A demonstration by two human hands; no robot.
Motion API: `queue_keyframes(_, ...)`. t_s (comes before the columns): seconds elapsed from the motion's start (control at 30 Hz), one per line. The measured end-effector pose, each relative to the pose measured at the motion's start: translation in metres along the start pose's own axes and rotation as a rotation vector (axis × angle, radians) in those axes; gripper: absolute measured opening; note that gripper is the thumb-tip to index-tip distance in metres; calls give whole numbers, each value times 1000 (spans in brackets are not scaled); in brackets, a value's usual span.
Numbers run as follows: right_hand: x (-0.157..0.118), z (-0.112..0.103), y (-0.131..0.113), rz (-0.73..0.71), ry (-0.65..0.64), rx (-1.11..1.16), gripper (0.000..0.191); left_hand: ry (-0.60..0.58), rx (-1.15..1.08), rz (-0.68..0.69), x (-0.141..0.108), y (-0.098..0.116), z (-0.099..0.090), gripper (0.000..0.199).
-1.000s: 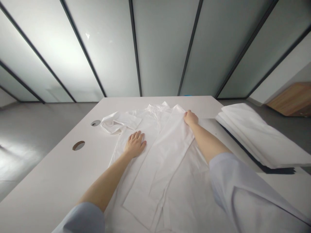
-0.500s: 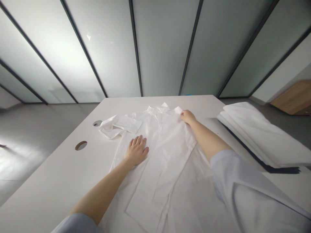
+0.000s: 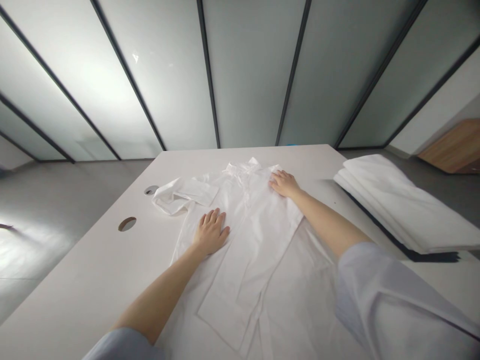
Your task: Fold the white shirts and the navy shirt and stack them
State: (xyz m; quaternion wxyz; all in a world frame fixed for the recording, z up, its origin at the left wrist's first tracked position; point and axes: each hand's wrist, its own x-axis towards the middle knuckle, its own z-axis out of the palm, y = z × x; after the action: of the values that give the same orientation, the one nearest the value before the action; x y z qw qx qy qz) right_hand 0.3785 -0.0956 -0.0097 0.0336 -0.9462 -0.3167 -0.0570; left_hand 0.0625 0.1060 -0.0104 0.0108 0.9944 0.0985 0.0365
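Note:
A white collared shirt (image 3: 258, 240) lies spread on the white table, its collar (image 3: 243, 167) toward the far edge. One sleeve is folded at the far left, and the other lies across the body of the shirt. On the left part of the front, my left hand (image 3: 211, 232) rests flat with its fingers apart. My right hand (image 3: 284, 184) lies palm down on the shirt's right shoulder, fingers stretched out over the cloth. Both hands touch the fabric without gripping it.
To the right, a stack of folded white cloth (image 3: 401, 205) sits over something thin and dark. Two round holes, a nearer one (image 3: 127, 223) and a farther one (image 3: 151, 190), pierce the table (image 3: 93, 280) at the left. Frosted glass panels (image 3: 247, 75) stand behind it.
My right hand has let go of the cloth edge at the right shoulder and now lies flat on it, slightly to the left. My left hand has stayed put.

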Motion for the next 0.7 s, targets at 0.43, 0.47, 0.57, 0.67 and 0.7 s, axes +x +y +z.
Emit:
queue_keyframes(0.43,-27,0,13,143,-165,7,67,14,-37,-8,3,-3,0,54)
queue_keyframes(0.47,-41,-1,11,120,-172,-3,69,15,-41,-9,3,-2,0,54)
queue_keyframes(0.57,-93,-3,5,72,-199,-18,74,7,-46,-7,3,-2,-2,54)
queue_keyframes(0.67,-148,-2,-2,45,-186,-26,79,11,-48,4,4,-2,-3,54)
queue_keyframes(0.7,-163,-2,-4,42,-170,-25,79,19,-53,8,4,-3,-4,53)
